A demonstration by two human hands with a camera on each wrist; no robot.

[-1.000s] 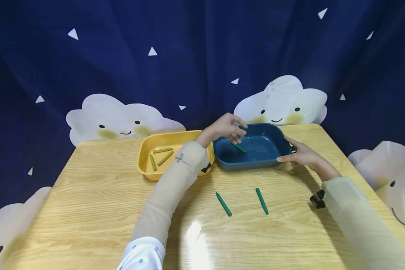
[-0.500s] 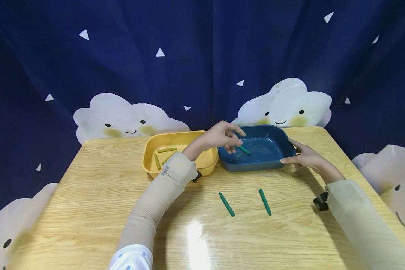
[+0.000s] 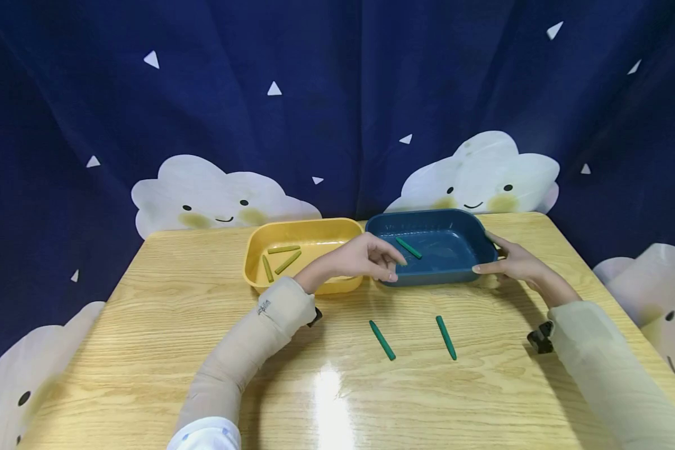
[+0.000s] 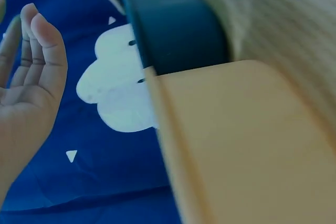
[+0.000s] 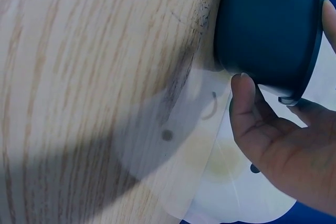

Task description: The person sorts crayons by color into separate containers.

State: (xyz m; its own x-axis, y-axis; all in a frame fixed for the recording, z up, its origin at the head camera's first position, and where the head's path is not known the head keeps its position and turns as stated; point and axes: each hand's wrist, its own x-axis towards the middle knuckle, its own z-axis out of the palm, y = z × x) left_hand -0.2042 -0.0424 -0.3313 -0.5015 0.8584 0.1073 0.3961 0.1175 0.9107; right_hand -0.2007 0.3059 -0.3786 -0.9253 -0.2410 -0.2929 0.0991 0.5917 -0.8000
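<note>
My left hand (image 3: 378,257) hovers empty, fingers relaxed, over the near left corner of the blue tray (image 3: 427,277), where it meets the yellow tray (image 3: 252,262). In the left wrist view the left hand (image 4: 26,93) shows an open palm beside both trays. One green crayon (image 3: 408,247) lies inside the blue tray. My right hand (image 3: 506,260) holds that tray's right end, thumb on the near wall and fingers on the rim; the right wrist view shows the right hand (image 5: 278,145) against the blue tray (image 5: 268,24).
Two green crayons (image 3: 382,340) (image 3: 446,337) lie on the wooden table (image 3: 146,350) in front of the trays. Three olive crayons (image 3: 284,256) lie in the yellow tray. A dark blue curtain with white clouds (image 3: 219,200) hangs behind the table.
My left hand let go of the green crayon inside the blue tray and drew back toward me to the tray's near left corner. My right hand stayed on the tray.
</note>
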